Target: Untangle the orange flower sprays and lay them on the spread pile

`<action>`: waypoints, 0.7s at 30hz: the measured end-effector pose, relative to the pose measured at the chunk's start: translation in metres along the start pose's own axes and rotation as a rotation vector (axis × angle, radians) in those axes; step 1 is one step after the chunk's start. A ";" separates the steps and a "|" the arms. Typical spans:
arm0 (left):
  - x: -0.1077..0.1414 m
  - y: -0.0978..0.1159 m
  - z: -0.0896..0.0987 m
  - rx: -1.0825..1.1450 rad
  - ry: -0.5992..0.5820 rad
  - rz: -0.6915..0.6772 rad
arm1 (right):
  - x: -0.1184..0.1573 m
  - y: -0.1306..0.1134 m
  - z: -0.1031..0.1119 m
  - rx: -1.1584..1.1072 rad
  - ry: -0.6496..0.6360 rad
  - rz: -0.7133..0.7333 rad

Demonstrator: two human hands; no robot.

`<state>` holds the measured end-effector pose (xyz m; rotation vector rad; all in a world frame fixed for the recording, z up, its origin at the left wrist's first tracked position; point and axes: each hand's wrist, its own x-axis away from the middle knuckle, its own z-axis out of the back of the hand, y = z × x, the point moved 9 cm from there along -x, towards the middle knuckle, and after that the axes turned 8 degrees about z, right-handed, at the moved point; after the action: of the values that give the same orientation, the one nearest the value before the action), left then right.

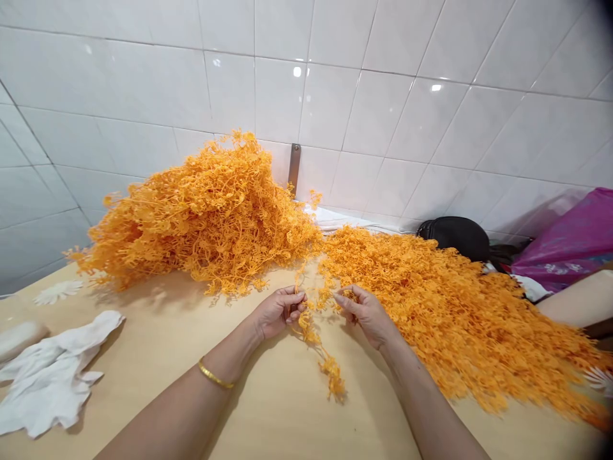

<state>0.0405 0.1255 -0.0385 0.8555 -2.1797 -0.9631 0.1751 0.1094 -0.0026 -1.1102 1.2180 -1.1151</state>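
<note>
Between two heaps of orange artificial sprigs, my left hand is closed, thumb and fingers pinching a thin orange sprig. The sprig's lower end trails toward me over the tabletop. To its right, my right hand has its thumb and fingertips pressed together at the orange strands beside the right heap; the strand between them is too small to make out. A tall tangled heap rises at the left, and a flatter, wider heap spreads to the right.
White crumpled cloth lies at the left, near a pale rounded object and a white flower-like piece. A black case and purple bag sit back right. A metal bracket stands against the tiled wall.
</note>
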 end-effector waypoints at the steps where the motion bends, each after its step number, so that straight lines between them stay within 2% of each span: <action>1: 0.000 0.000 0.000 -0.005 -0.003 -0.002 | 0.001 0.001 -0.004 0.027 -0.023 -0.014; 7: -0.002 -0.002 0.000 -0.049 -0.023 -0.009 | 0.002 0.003 -0.027 0.020 -0.097 0.018; 9: -0.002 -0.002 -0.002 -0.058 -0.031 -0.009 | -0.001 0.002 -0.021 0.078 -0.034 0.050; 11: -0.001 -0.003 -0.005 -0.090 -0.031 -0.008 | -0.003 -0.005 -0.005 0.280 0.096 0.114; 14: -0.001 -0.004 -0.008 -0.166 -0.019 -0.012 | -0.002 -0.030 0.009 0.715 0.252 0.309; 17: 0.000 -0.003 -0.010 -0.205 -0.015 -0.041 | 0.000 -0.043 0.005 0.997 0.305 0.429; 21: 0.002 -0.001 -0.016 -0.211 -0.039 -0.067 | -0.002 -0.043 -0.002 1.236 0.307 0.416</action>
<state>0.0513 0.1175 -0.0300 0.8191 -2.0466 -1.2276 0.1722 0.1058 0.0402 0.2459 0.6675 -1.3837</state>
